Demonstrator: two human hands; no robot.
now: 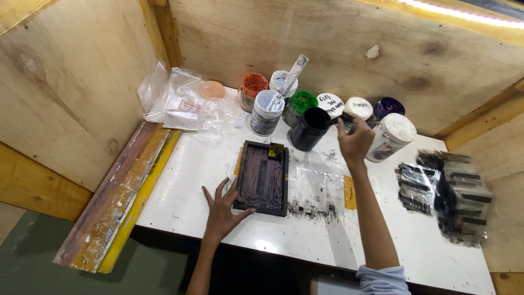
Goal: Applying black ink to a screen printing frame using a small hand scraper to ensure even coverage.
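A small dark rectangular printing frame (pixel 263 177) lies on the white table (pixel 185 180). My left hand (pixel 222 210) rests flat on the table with spread fingers, its thumb and fingertips against the frame's near left corner. My right hand (pixel 355 141) reaches toward the back and grips a small dark stick (pixel 335 121) whose tip dips into an open black jar (pixel 310 128). A yellow scrap (pixel 276 150) sits at the frame's far end. Black ink smears (pixel 314 207) mark the table right of the frame.
Several paint jars stand at the back: orange (pixel 253 90), green (pixel 300 106), purple (pixel 386 108), white-lidded ones (pixel 330 104) and a jar of white paste (pixel 392 136). Clear plastic bags (pixel 174 98) lie back left. Stacked dark pieces in plastic (pixel 445 191) sit right. Stained wooden boards (pixel 117 202) lean left.
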